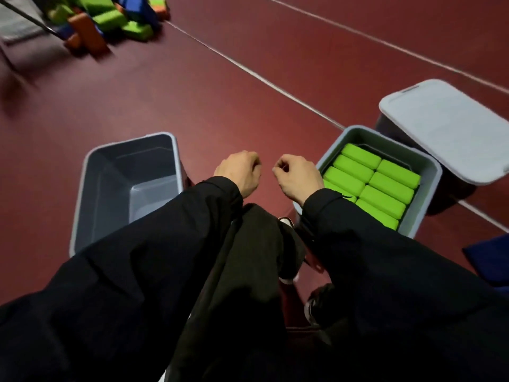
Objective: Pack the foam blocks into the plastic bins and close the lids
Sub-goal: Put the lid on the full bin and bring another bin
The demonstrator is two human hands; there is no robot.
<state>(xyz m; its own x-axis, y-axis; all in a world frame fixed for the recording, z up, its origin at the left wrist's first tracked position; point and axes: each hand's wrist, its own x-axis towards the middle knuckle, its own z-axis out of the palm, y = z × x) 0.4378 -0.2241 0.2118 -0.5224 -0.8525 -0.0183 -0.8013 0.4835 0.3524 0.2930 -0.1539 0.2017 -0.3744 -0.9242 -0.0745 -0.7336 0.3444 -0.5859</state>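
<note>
Three bins: one bare, one packed and uncovered, one already lidded, ranged left to right on the dark red floor (pixel 192 86).
Loose blocks: a blurred heap of green, orange and blue foam blocks (pixel 104 20) lies far up-left, well apart from every bin.
Empty bin: the grey open-topped plastic bin (pixel 91 175) stands left of the legs, holding nothing visible.
Left hand: the left hand (pixel 238 172) hangs with fingers curled under and carries nothing.
Right hand: the right hand (pixel 298 175) is likewise curled and empty, just beside the full bin's near corner.
Full bin: the grey bin packed with bright green foam blocks (pixel 371 186) in two neat rows sits near rim level; my guess is the lid goes on next, lowered flat and pressed at the corners.
Lidded bin: the dark bin under a pale grey lid (pixel 451 128) touches or nearly touches the full bin's far side.
Room: wide bare floor toward the heap; tight only between the two right-hand bins.
</note>
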